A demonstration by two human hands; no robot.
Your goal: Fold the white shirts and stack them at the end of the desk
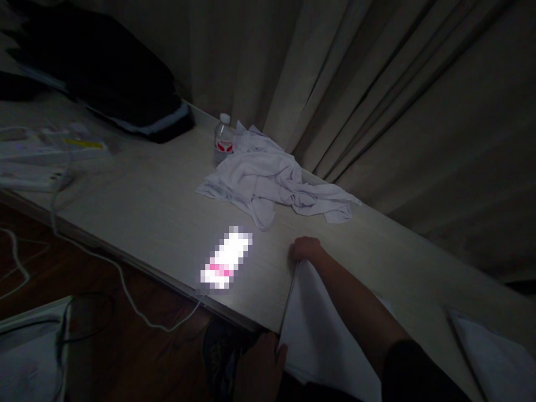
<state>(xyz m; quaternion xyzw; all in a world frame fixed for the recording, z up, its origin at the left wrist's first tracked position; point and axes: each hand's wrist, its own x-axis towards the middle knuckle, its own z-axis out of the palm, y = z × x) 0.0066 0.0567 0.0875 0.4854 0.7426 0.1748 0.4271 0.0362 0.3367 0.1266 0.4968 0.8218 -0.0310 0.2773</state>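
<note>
A flat white cloth (312, 324) lies over the front part of the table, its left edge running straight between my two hands. My right hand (307, 248) reaches in from the right and is closed on the far corner of this cloth. At the near corner, by the table's front edge, my left hand (262, 365) has its thumb and fingers closed on the cloth. Part of the cloth is hidden under my right forearm. Left of it rests a lit phone (226, 259), its screen blurred out, with a white cable at its lower end.
Behind the phone lies a crumpled white cloth (268, 176) next to a clear bottle (223, 139) with a white cap. A dark clothing pile (104, 67) sits far left, near white boxes (50, 148). Another flat white piece (494, 346) lies right. Curtains (377, 84) hang behind the table.
</note>
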